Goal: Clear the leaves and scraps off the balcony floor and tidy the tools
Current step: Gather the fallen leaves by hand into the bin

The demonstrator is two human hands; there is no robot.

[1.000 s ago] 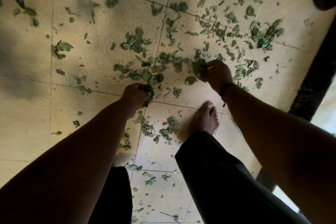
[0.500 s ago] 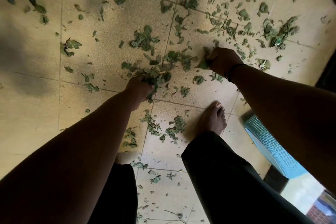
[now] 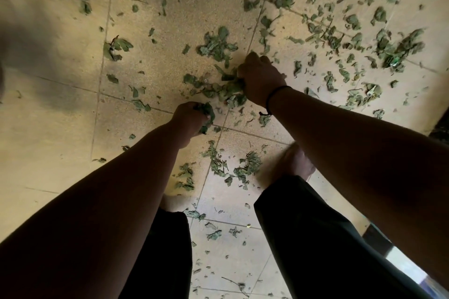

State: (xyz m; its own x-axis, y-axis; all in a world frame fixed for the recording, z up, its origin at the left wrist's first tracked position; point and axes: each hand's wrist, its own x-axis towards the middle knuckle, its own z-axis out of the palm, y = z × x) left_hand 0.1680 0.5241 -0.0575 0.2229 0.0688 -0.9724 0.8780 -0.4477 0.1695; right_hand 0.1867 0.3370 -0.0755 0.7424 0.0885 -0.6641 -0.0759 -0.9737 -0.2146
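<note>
- Two hands: left hand (image 3: 188,118) clutches a wad of torn green leaves (image 3: 207,114); right hand (image 3: 261,80) grips another clump (image 3: 230,92).
- Uncounted scraps litter the beige tiled floor (image 3: 60,128).
- Two dark trouser legs (image 3: 315,238) hide the nearer tiles.

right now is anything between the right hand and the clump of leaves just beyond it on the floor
Nothing visible does. The right hand already grips leaves at the floor tile, and the clump of leaves lies just up-left of it with only bare tile between. The left hand is nearer the person, out of that path.

Green torn leaves (image 3: 340,39) scattered over tiled floor (image 3: 60,128), thickest upper right; small clumps mid-floor.
</note>
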